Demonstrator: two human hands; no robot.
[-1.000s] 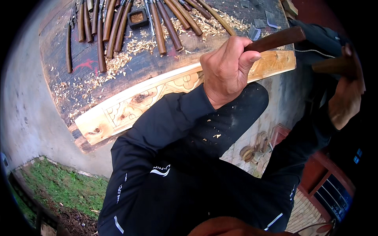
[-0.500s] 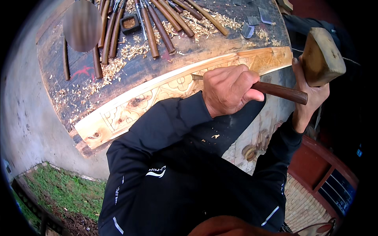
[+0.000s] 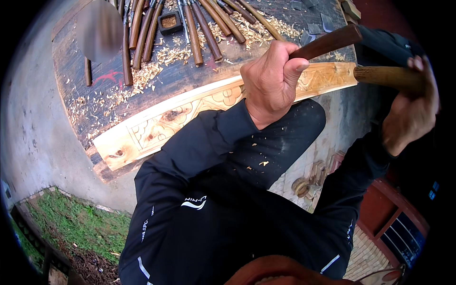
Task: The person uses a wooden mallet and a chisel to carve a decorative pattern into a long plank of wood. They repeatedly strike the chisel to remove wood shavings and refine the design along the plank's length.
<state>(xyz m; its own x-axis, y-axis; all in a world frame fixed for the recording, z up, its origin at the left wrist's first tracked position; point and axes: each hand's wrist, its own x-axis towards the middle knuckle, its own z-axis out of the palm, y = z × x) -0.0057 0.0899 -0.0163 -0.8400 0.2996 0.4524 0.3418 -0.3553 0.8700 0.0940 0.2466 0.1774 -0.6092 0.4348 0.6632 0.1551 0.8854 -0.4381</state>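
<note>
Over the carved board (image 3: pixel 209 101), right of its middle, the left hand (image 3: pixel 270 78) clenches a tool (image 3: pixel 328 42), working end hidden, its handle's long axis pointing toward the board's right end; beyond that end the right hand (image 3: pixel 411 113), farther from the board, grips a partly visible mallet (image 3: pixel 387 77).

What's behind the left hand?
The carved board passes behind the left hand, showing on both sides, with the table beyond. The covered stretch of carving can't be seen, nor can the far end of the tool it grips.
</note>
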